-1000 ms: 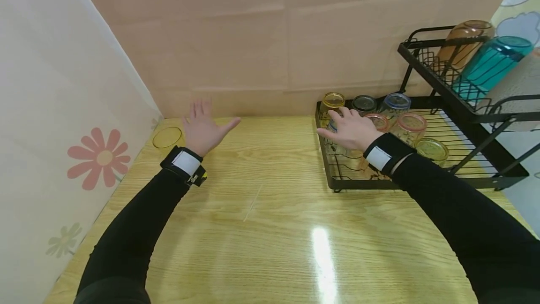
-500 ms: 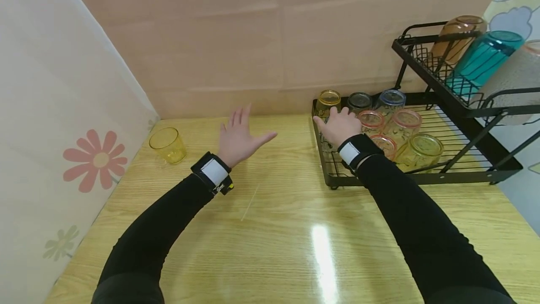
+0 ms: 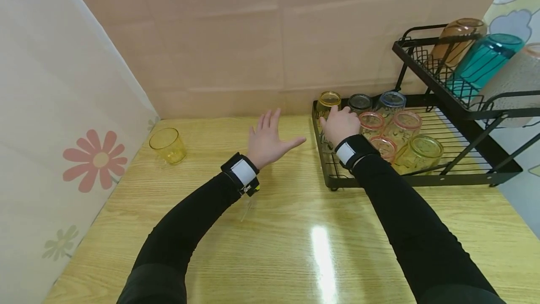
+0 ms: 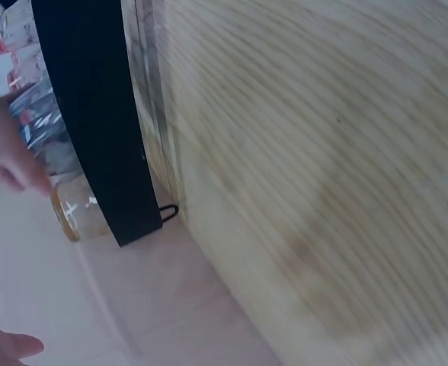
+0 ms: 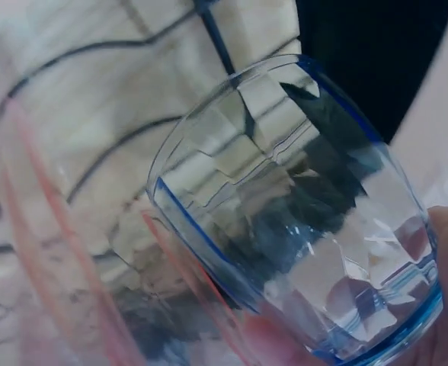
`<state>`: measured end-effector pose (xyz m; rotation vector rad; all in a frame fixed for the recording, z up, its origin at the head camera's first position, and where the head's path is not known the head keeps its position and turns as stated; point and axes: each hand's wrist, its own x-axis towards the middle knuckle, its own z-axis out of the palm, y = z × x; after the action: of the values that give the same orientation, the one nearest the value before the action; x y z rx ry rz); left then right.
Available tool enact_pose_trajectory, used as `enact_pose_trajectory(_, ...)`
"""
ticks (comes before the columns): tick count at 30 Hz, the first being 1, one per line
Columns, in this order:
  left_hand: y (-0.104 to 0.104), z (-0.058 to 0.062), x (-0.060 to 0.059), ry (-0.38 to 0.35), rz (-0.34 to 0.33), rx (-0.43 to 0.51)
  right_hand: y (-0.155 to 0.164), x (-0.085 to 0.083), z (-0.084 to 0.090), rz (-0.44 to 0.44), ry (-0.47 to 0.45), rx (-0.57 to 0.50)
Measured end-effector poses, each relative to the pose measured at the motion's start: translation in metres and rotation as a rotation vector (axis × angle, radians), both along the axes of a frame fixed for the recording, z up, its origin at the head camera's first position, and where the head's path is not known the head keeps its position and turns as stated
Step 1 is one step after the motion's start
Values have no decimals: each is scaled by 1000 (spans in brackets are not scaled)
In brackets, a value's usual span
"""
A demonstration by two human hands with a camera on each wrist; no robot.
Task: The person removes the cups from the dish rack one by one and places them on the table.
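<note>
At frame centre-right, my right hand (image 3: 341, 125) grasps a blue-rimmed glass (image 5: 300, 221) in the rack (image 3: 333, 179); one yellow glass (image 3: 167, 145) stands out, left hand (image 3: 267, 140) released.

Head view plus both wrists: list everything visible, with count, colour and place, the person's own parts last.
table: one, light wood grain, fills the foreground
rack: one, black wire, two tiers, right side of table
glasses on lower tier: at least six showing, amber, grey, blue-rimmed, pink-rimmed, yellowish
blue glass: one, clear with blue rim, against the right hand in the right wrist view
tumblers on upper tier: brown, teal, frosted, all tilted
yellow glass: one, upright, far left corner of table
flower panel: one, white with pink flower, left
wall: beige, behind
left hand: fingers spread, above table, holding nothing
right hand: in the rack's left end, among the glasses
sleeves: two, black, with wrist straps
</note>
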<state>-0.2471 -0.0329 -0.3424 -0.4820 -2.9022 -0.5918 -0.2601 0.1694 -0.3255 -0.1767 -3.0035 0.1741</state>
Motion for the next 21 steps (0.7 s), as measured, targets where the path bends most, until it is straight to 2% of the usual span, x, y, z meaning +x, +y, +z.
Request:
enact_pose_trajectory(8, 19, 1, 3, -27, -32, 2, 2, 6, 39, 46, 52, 37)
enact_pose_trajectory(15, 31, 3, 5, -39, -39, 66, 9, 10, 76, 88, 51, 65)
enact_pose_trajectory(19, 34, 4, 5, -81, -30, 159, 18, 11, 88, 109, 50, 20)
enact_pose_trajectory(21, 36, 6, 6, -124, -27, 263, 24, 12, 91, 111, 54, -40)
